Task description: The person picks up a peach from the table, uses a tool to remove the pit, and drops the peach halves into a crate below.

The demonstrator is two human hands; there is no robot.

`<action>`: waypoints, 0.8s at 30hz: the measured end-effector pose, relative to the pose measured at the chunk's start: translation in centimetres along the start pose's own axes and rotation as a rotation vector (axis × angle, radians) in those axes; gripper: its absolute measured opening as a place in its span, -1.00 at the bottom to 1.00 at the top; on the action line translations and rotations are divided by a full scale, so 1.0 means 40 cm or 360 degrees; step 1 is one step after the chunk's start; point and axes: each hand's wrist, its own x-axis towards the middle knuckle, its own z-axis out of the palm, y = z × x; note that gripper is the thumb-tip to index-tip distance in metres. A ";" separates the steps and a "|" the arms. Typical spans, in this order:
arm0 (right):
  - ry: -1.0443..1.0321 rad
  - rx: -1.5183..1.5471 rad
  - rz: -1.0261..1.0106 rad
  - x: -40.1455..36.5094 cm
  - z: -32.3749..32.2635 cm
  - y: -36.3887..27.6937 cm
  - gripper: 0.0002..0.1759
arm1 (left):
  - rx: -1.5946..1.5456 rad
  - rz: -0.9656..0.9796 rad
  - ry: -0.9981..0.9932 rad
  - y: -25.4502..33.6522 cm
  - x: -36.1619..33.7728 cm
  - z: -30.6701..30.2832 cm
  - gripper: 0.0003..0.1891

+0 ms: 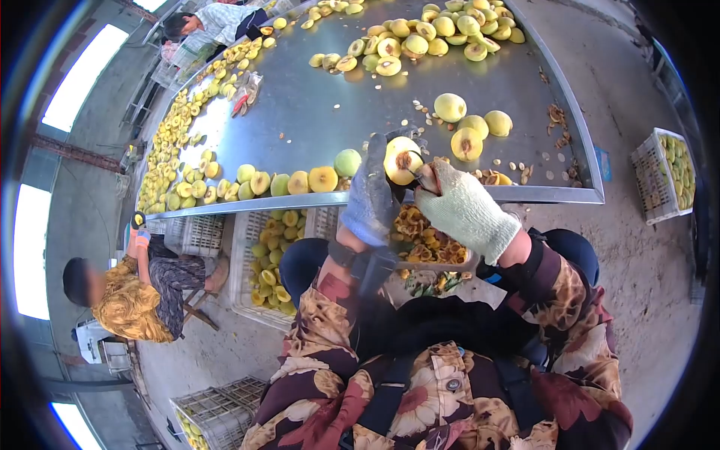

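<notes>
Above the metal table's near edge, my left hand (373, 187), in a blue-grey glove, is closed round a halved yellow fruit (402, 160) whose cut face with a brown centre is turned up. My right hand (457, 202), in a pale knitted glove, is closed at the fruit's right side on a small dark tool (417, 174), its tip at the brown centre. Most of the tool is hidden by the fingers. Just beyond my hands lie a whole fruit (450, 107) and a cut one (466, 144).
Fruit halves line the metal table's (300, 201) near and left edges. Below it stand a crate of fruit (274, 255) and a container of brown scraps (431, 240). One person (127, 300) sits at the left, another (225, 22) is at the far side. A white crate (651, 180) stands right.
</notes>
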 end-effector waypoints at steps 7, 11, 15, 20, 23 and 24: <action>-0.0008 -0.0255 -0.0111 0.014 0.003 0.021 -0.78 | -0.0015 0.0216 0.0103 -0.021 0.006 0.030 -0.51; -0.0239 -0.0156 -0.0104 0.020 0.006 0.030 -0.79 | -0.0199 0.0048 0.0222 -0.008 0.005 0.059 -0.56; -0.0255 0.0291 0.0274 0.012 0.006 -0.016 -0.79 | -0.0292 -0.0010 0.0350 -0.024 -0.008 0.088 -0.57; 0.0351 -0.0495 -0.1115 0.033 0.093 0.136 -0.72 | -0.0200 0.0095 0.0348 -0.058 -0.021 0.091 -0.61; -0.0019 -0.0087 -0.0570 0.025 0.075 0.106 -0.70 | -0.0165 -0.0019 0.0329 -0.079 -0.022 0.103 -0.60; -0.0193 0.0253 -0.0095 0.012 0.049 0.052 -0.71 | -0.0222 -0.0107 0.0326 -0.087 -0.018 0.108 -0.60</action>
